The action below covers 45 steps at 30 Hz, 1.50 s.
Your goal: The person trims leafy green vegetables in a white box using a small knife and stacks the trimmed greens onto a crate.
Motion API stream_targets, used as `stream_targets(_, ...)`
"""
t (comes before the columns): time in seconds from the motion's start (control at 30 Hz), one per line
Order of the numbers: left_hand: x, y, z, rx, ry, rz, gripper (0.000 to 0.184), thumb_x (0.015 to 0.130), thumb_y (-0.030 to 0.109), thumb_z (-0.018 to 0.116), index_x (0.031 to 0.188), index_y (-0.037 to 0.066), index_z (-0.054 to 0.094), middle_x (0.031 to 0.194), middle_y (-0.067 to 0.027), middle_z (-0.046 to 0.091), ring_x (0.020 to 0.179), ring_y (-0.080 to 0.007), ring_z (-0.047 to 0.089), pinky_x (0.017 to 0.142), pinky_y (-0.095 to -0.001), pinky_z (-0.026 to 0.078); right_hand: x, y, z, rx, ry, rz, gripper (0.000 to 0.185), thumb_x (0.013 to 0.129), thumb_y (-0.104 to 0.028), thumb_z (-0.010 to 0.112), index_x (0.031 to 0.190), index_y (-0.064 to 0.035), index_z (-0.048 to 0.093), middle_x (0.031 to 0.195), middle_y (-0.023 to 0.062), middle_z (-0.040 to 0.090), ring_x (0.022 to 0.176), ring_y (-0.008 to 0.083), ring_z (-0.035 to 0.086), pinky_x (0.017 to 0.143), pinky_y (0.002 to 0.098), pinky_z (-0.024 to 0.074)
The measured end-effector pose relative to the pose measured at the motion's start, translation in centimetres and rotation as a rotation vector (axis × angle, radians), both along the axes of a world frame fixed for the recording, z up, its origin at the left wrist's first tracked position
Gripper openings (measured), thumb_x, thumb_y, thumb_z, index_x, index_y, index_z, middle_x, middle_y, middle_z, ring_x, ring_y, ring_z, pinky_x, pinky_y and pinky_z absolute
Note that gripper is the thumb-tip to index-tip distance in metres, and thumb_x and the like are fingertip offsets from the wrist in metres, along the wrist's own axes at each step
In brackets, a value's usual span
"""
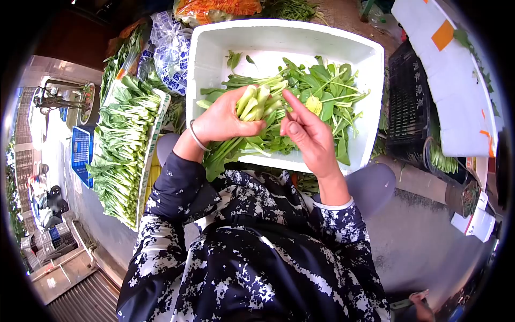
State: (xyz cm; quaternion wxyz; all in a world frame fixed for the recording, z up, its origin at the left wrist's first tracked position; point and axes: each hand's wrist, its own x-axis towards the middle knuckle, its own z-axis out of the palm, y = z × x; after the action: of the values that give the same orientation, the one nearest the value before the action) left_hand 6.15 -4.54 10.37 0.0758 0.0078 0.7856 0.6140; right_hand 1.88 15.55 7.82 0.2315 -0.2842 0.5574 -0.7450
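My left hand (pixel 225 118) is closed round a bunch of leafy green stalks (pixel 255 104), their pale ends toward my right hand and the leaves hanging below my wrist. Close to those ends is my right hand (pixel 313 137), with its index finger stretched out and the other fingers curled in. A small dark sliver shows between thumb and finger there; what it is, I cannot make out. Both hands are over a white foam box (pixel 287 32), in which loose greens (pixel 327 86) and a yellowish piece (pixel 314 107) lie.
To the left, bundled greens (pixel 120 155) lie in rows on a white-edged tray, beside a blue crate (pixel 82 155). A clear plastic bag with blue print (pixel 171 53) stands behind. On the right are a black crate (pixel 410 102) and a white foam panel (pixel 456 80) with orange tape.
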Motion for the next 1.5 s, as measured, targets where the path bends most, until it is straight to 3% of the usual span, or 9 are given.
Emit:
stream_targets(0.33, -1.2, -0.6, 0.4, 0.092, -0.099, -0.130, 0.036, 0.069, 0.004, 0.067, 0.102, 0.001, 0.053, 0.080, 0.0019, 0.056, 0.072, -0.0051, 0.050, 0.064, -0.0210, 0.044, -0.2, -0.9, -0.4, 0.104, 0.228, -0.151, 0.043, 0.087, -0.022, 0.058, 0.123, -0.0013, 0.050, 0.073, -0.0032, 0.050, 0.063, 0.0030, 0.042, 0.056, 0.0175, 0.0361)
stream_targets(0.43, -1.7, -1.0, 0.7, 0.015, -0.123, -0.243, 0.037, 0.068, 0.003, 0.066, 0.103, 0.001, 0.054, 0.079, 0.0021, 0.056, 0.070, -0.0051, 0.051, 0.063, -0.0210, 0.045, -1.2, 0.2, -2.2, 0.052, -0.101, -0.271, 0.033, 0.089, -0.021, 0.055, 0.118, -0.0049, 0.056, 0.065, -0.0065, 0.049, 0.053, 0.0003, 0.037, 0.048, 0.0152, 0.0307)
stream_targets(0.53, -2.1, -1.1, 0.3, 0.021, -0.098, -0.267, 0.037, 0.068, 0.002, 0.066, 0.102, 0.001, 0.054, 0.079, 0.0019, 0.057, 0.069, -0.0055, 0.051, 0.062, -0.0212, 0.045, -1.5, 1.1, -2.0, 0.170, -0.092, -0.327, 0.035, 0.089, -0.023, 0.055, 0.119, -0.0060, 0.054, 0.063, -0.0078, 0.048, 0.051, -0.0007, 0.034, 0.046, 0.0142, 0.0274)
stream_targets(0.87, -2.0, -0.5, -0.1, -0.032, -0.137, -0.305, 0.025, 0.068, 0.007, 0.065, 0.090, 0.003, 0.055, 0.070, 0.0047, 0.054, 0.064, -0.0050, 0.046, 0.060, -0.0216, 0.042, 0.0, -0.1, 0.6, 0.139, 0.057, -0.035, 0.049, 0.084, -0.020, 0.063, 0.127, -0.0039, 0.046, 0.066, -0.0072, 0.043, 0.057, 0.0012, 0.034, 0.049, 0.0164, 0.0300)
stream_targets(0.93, -2.1, -0.4, 0.2, -0.045, -0.140, -0.313, 0.025, 0.068, 0.007, 0.065, 0.090, 0.003, 0.055, 0.070, 0.0046, 0.054, 0.064, -0.0053, 0.047, 0.060, -0.0218, 0.042, 0.1, 0.1, 1.1, 0.250, 0.095, -0.065, 0.040, 0.085, -0.015, 0.061, 0.122, -0.0022, 0.052, 0.085, -0.0028, 0.057, 0.067, 0.0014, 0.043, 0.061, 0.0160, 0.0380)
stream_targets(1.07, -2.6, -0.6, 0.5, -0.086, -0.195, -0.343, 0.027, 0.067, 0.007, 0.066, 0.091, 0.003, 0.055, 0.071, 0.0033, 0.055, 0.064, -0.0061, 0.048, 0.059, -0.0225, 0.043, -0.6, -0.9, -1.3, 0.115, 0.420, -0.278, 0.039, 0.085, -0.020, 0.062, 0.119, -0.0031, 0.054, 0.067, -0.0066, 0.052, 0.056, 0.0005, 0.041, 0.049, 0.0158, 0.0325)
stream_targets(1.17, -2.7, -0.8, 0.3, -0.108, -0.191, -0.401, 0.031, 0.067, 0.008, 0.068, 0.094, 0.003, 0.055, 0.074, 0.0017, 0.056, 0.066, -0.0069, 0.049, 0.060, -0.0230, 0.044, -1.4, -0.1, -3.0, -0.029, -0.284, -0.175, 0.031, 0.089, -0.020, 0.056, 0.116, -0.0059, 0.057, 0.061, -0.0077, 0.045, 0.049, 0.0017, 0.033, 0.045, 0.0163, 0.0254)
stream_targets(1.4, -2.3, -1.0, -0.1, -0.084, -0.211, -0.410, 0.032, 0.067, 0.005, 0.067, 0.096, 0.003, 0.055, 0.079, 0.0006, 0.057, 0.071, -0.0078, 0.050, 0.064, -0.0233, 0.044, 0.2, 0.7, -1.4, 0.032, -0.263, -0.161, 0.039, 0.088, -0.023, 0.057, 0.124, -0.0076, 0.051, 0.060, -0.0098, 0.035, 0.052, 0.0018, 0.030, 0.046, 0.0162, 0.0251)
stream_targets(1.5, -2.4, -0.7, 0.2, -0.104, -0.169, -0.433, 0.031, 0.067, 0.005, 0.067, 0.096, 0.002, 0.056, 0.075, 0.0010, 0.057, 0.067, -0.0069, 0.050, 0.062, -0.0232, 0.044, 0.4, 0.5, 0.1, 0.056, -0.115, -0.054, 0.040, 0.087, -0.022, 0.058, 0.124, -0.0071, 0.051, 0.069, -0.0067, 0.048, 0.056, 0.0020, 0.032, 0.052, 0.0149, 0.0290)
